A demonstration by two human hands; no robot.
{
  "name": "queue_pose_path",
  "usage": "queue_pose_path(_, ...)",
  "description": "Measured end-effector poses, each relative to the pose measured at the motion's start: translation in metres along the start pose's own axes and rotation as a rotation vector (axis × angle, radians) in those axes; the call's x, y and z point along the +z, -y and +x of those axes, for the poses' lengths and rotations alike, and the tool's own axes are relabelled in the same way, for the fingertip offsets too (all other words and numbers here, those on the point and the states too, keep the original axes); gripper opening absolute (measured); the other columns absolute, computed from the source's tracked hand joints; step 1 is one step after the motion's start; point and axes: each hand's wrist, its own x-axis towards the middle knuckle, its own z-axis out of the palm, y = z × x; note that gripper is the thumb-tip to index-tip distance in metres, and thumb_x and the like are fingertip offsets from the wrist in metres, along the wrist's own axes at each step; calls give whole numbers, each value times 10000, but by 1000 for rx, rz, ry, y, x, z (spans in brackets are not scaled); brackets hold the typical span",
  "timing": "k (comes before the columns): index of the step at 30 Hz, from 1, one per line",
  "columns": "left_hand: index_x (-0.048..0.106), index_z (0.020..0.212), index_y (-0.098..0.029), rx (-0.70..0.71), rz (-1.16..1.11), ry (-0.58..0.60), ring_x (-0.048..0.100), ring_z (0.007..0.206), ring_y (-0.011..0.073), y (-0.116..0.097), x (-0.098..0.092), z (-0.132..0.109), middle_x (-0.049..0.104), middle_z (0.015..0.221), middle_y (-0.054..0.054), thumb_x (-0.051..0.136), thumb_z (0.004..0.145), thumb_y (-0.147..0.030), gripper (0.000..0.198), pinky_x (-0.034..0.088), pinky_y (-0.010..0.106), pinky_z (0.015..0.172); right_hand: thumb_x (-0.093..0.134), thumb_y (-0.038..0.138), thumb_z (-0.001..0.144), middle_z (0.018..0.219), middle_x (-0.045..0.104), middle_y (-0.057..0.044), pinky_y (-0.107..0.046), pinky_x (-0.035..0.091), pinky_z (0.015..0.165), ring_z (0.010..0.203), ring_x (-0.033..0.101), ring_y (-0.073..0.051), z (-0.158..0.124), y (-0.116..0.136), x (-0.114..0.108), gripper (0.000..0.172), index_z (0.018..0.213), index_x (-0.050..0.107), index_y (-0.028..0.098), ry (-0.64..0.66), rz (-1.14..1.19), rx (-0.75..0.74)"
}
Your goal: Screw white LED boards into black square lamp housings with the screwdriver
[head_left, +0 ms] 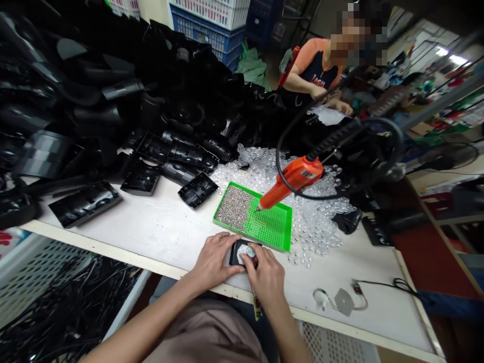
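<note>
Well, the fingers of the left hand (214,260) were curled closed around a small black plastic casing (235,253), while the right hand (266,277) pinched a round silver-white part (246,251) against that casing. Both hands worked together at the near edge of a white worktable (151,227). Just beyond them lay a green perforated tray (274,227), its left half heaped with small screws (232,206) and its right half showing open rows of holes. An orange electric screwdriver (297,174) hung on its black cord over the tray, its tip at the edge of the screws, and stood in the way between the hands and a spread of clear plastic domes (313,222) on the far right. Glossy black plastic housings (85,204) lay along the left, rising into a big far mound. A small wired part (342,301) sat at the near right. Below the near left edge was a crate of black cables (64,302). Far off, a co-worker in an orange-and-navy shirt (321,65) had both hands near a white sheet (327,115), beside stacked blue crates (206,30).
</note>
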Motion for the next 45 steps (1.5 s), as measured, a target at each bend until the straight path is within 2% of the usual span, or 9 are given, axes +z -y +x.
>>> queue_pose_path(5,497,1295,-205,-19,-3,46,463,1228,321,-4,-3,1,601,1272,109,718,729,-560,704,355,470,1011,525,441,884,636,637,18,-246,415,606,597,610,-149,3,8,-8,279,984,655,215,153,17,148)
queue_pose_path(9,490,1299,-208,-14,-17,39,466,1222,318,-5,-3,1,601,1276,109,723,733,-534,694,344,471,1017,464,424,900,710,679,-31,-263,411,613,647,638,-181,0,11,-5,314,1001,641,185,96,-43,180)
queue_pose_path(16,487,1310,-211,-21,1,57,470,1226,322,-9,-3,1,598,1278,113,742,715,-523,718,351,467,1006,521,485,859,544,517,56,-238,417,580,510,533,-133,-3,-5,2,346,1001,642,194,154,217,264)
queue_pose_path(22,478,1306,-202,-24,-8,61,492,1199,303,-9,-4,3,596,1277,116,745,725,-499,705,357,448,995,542,442,838,566,532,31,-267,382,608,560,538,-154,5,8,-5,290,949,654,198,130,119,265)
queue_pose_path(25,476,1317,-218,-33,-15,59,502,1190,302,-8,-5,4,593,1278,114,738,724,-525,717,360,449,993,589,464,806,551,483,54,-251,373,573,525,483,-131,1,-3,-12,294,926,640,201,83,356,357)
queue_pose_path(31,438,1366,-233,-11,7,64,502,1196,302,-4,-5,3,591,1283,114,721,754,-489,722,367,449,991,690,548,709,677,546,46,-217,386,524,541,471,-98,-31,-33,-7,432,969,547,234,-225,1206,611)
queue_pose_path(36,355,1409,-199,106,72,-22,519,1197,309,6,-5,4,547,1334,141,656,797,-506,748,403,456,982,795,514,597,791,575,25,-215,409,525,621,521,-109,-51,-29,-10,510,971,554,265,-414,1494,786)
queue_pose_path(41,542,1171,-198,346,66,-269,568,1116,295,0,-6,-14,633,1125,112,674,799,-385,438,454,427,940,709,566,703,625,478,61,-196,370,490,527,421,-89,-79,-15,-24,413,887,523,247,-356,1487,691)
queue_pose_path(45,554,1193,-254,522,-132,-21,616,1051,224,-29,20,-55,671,1097,63,677,793,-266,418,501,331,913,643,530,790,612,471,59,-199,356,506,515,389,-84,-108,3,-29,332,870,514,235,-231,1409,551)
